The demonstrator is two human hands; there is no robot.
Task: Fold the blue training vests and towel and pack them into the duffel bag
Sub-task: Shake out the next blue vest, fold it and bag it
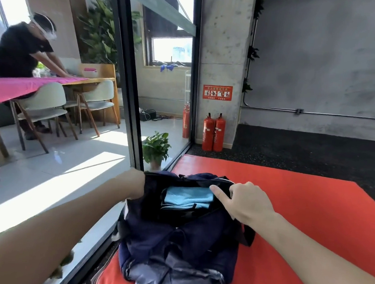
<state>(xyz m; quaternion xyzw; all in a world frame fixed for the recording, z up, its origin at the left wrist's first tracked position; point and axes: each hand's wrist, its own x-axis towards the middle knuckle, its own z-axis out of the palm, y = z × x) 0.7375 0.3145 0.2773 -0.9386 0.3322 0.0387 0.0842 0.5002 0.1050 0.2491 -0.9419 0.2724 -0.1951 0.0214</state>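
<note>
While 2 hands (247, 203) grip 1 duffel bag (175, 234), 1 blue fabric stack (187, 197) sits inside

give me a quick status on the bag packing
Left hand hidden in duffel bag at its left edge. Right hand grips the right rim. Blue fabric folded inside. Nothing blocking.

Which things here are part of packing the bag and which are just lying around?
Job: duffel bag; folded blue cloth inside it; left hand hidden in the bag; right hand at the opening.
Not: red mat; fire extinguishers; potted plant; chairs.
</note>
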